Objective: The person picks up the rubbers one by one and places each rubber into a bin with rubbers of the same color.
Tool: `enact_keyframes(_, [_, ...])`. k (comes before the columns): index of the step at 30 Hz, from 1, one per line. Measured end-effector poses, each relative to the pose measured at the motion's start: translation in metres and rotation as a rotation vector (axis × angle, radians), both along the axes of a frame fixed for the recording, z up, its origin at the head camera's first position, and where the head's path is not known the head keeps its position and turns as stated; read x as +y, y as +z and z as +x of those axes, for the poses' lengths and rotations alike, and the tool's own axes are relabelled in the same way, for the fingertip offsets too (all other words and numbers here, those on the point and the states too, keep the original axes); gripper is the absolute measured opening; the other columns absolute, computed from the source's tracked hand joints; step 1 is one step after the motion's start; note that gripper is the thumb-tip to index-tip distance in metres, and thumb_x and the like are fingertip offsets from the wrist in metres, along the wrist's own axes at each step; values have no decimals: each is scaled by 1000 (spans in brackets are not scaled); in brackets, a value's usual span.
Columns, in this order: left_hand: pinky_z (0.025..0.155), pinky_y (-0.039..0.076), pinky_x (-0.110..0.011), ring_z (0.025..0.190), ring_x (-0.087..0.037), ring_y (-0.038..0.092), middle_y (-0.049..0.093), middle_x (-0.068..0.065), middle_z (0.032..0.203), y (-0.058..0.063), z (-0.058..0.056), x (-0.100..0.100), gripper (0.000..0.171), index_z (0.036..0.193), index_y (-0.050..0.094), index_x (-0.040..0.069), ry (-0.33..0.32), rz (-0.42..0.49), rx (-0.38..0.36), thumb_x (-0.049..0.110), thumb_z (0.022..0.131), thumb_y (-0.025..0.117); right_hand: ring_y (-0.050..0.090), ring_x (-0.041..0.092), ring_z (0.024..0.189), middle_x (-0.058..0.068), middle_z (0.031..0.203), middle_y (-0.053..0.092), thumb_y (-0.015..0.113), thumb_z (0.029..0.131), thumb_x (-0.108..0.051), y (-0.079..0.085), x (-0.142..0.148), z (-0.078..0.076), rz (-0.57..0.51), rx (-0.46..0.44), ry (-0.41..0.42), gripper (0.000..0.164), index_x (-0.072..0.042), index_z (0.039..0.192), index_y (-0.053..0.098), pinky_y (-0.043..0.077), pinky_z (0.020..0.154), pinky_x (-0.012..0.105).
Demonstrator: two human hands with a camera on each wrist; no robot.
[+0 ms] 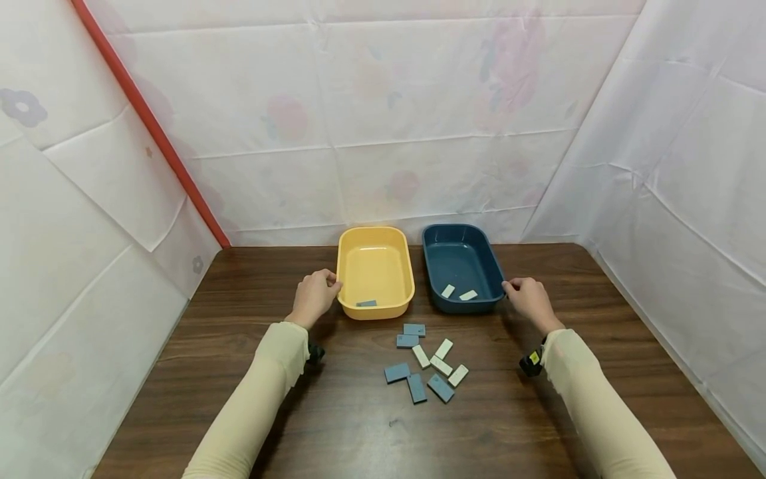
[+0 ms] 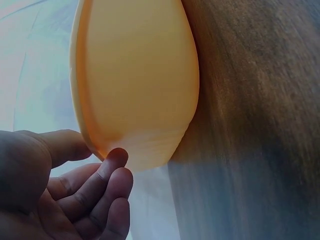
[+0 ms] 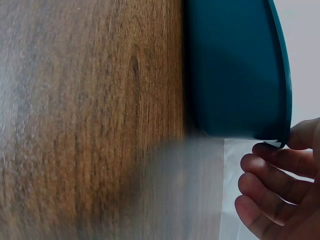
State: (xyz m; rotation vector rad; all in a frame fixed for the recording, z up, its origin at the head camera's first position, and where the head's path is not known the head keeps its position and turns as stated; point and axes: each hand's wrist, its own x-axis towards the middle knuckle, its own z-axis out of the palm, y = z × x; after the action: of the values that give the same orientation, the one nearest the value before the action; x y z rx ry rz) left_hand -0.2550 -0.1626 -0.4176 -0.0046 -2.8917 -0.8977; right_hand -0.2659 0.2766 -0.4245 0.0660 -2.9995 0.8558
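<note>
My left hand (image 1: 314, 297) pinches the left rim of a yellow plastic tray (image 1: 377, 312) between thumb and fingers; the left wrist view shows the thumb at the rim of the yellow tray (image 2: 140, 75). On the other side, my right hand (image 1: 529, 301) pinches the right rim of a dark blue tray (image 1: 473, 307), and the right wrist view has its thumb and forefinger at the corner of the blue tray (image 3: 240, 70). A blue-grey tile (image 1: 366, 303) lies inside the yellow tray. Two cream tiles, one left (image 1: 447, 291) and one right (image 1: 469, 295), lie inside the blue tray.
In front of the trays, several blue-grey tiles (image 1: 417, 388) and several cream tiles (image 1: 441, 365) lie loosely grouped on the brown wooden table (image 1: 479, 439). White patterned cloth (image 1: 383, 133) hangs behind and at both sides. A red pole (image 1: 149, 123) slants at the left.
</note>
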Motion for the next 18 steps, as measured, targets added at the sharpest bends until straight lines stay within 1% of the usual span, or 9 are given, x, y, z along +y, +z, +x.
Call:
enact_keyframes(5, [75, 54, -41, 81, -26, 68, 73, -14, 101, 1, 0, 0, 28, 110, 69, 0, 1, 1, 11, 22, 95, 62, 60, 27, 81, 24, 103, 69, 45, 103, -26, 0, 0, 1, -6, -3, 0, 42, 8, 122, 63, 48, 70, 39])
enact_keyframes(8, [74, 54, -41, 81, -25, 67, 73, -12, 99, 1, 0, 0, 28, 110, 70, 2, 8, 12, 20, 24, 95, 63, 62, 29, 86, 25, 106, 68, 45, 103, -26, -1, 1, 2, -8, -4, -1, 43, 8, 122, 62, 50, 74, 42])
enact_keyframes(10, [74, 53, -40, 80, -24, 67, 73, -11, 98, 2, 0, 0, 27, 109, 71, 3, 14, 18, 31, 24, 94, 63, 62, 29, 86, 24, 105, 69, 45, 103, -26, -1, 3, 2, -7, -4, 1, 43, 8, 122, 63, 50, 74, 42])
enact_keyframes(14, [74, 52, -41, 79, -24, 66, 73, -10, 96, 4, 2, 0, 25, 106, 72, 4, 19, 21, 55, 24, 94, 64, 60, 27, 82, 23, 102, 69, 44, 103, -27, 0, 3, 2, -6, -13, 7, 43, 7, 120, 64, 48, 70, 39])
enact_keyframes(18, [76, 53, -42, 82, -26, 67, 73, -10, 99, 5, 3, 0, 24, 106, 72, 5, 17, 10, 66, 23, 94, 63, 59, 26, 81, 22, 102, 69, 44, 103, -28, 2, 2, 1, -10, -22, 8, 43, 6, 121, 64, 48, 69, 37])
